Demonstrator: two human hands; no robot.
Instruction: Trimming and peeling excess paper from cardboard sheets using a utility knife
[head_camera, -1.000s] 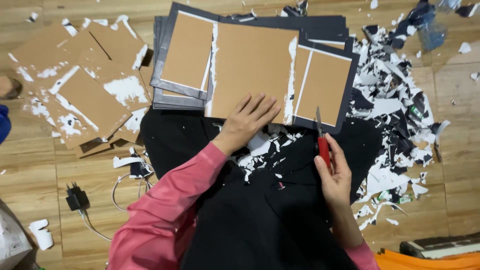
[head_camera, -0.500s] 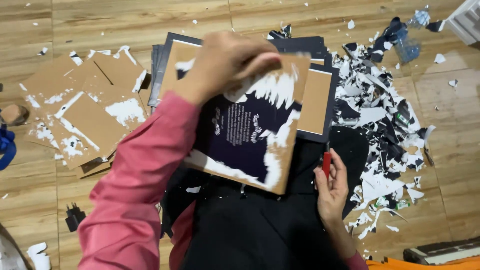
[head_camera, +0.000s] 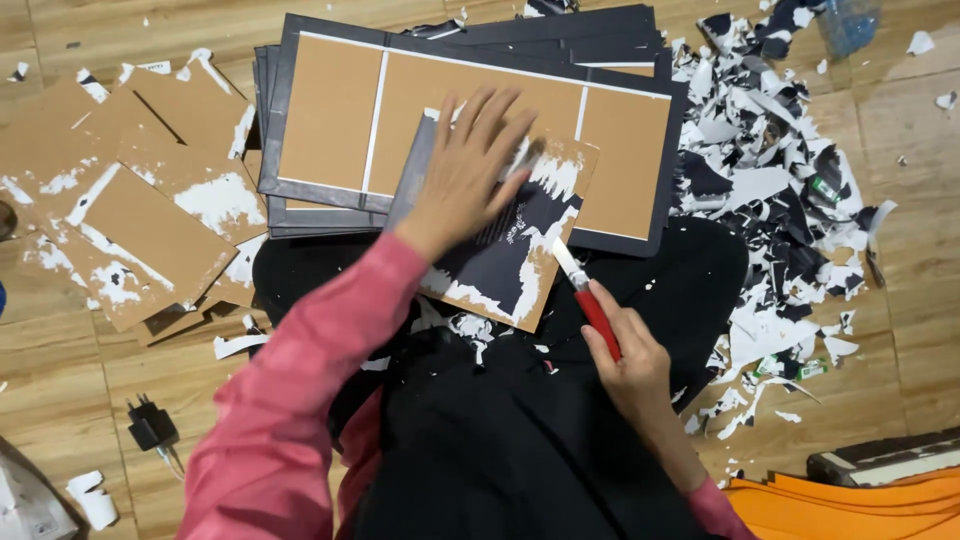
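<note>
1. Cardboard panel (head_camera: 510, 255), brown with a torn dark and white paper skin, lies tilted on the person's black-clad lap and overlaps the near edge of the stack of dark book covers (head_camera: 470, 130).
2. Left hand (head_camera: 465, 170) presses flat on the panel's upper part, fingers (head_camera: 500, 120) spread and released, gripping nothing.
3. Right hand (head_camera: 635, 365) has its fingers clenched around a red-handled utility knife (head_camera: 590, 300), whose blade tip touches the panel's right edge.
4. No container shows among these things; the topmost cover in the stack lies open, with three brown boards framed in dark paper.
5. Stripped brown boards (head_camera: 130, 210), patched with white paper remains, pile on the wooden floor (head_camera: 60, 360) to the left.
6. Torn black and white paper scraps (head_camera: 780, 200) heap on the floor to the right; orange sheets (head_camera: 860, 505) show at the lower right corner, and a black plug adapter (head_camera: 150, 425) lies lower left.
7. Half a second ago the left hand held the panel lifted above the stack; now the panel lies down flat under the palm, and the knife has come up to its edge.
</note>
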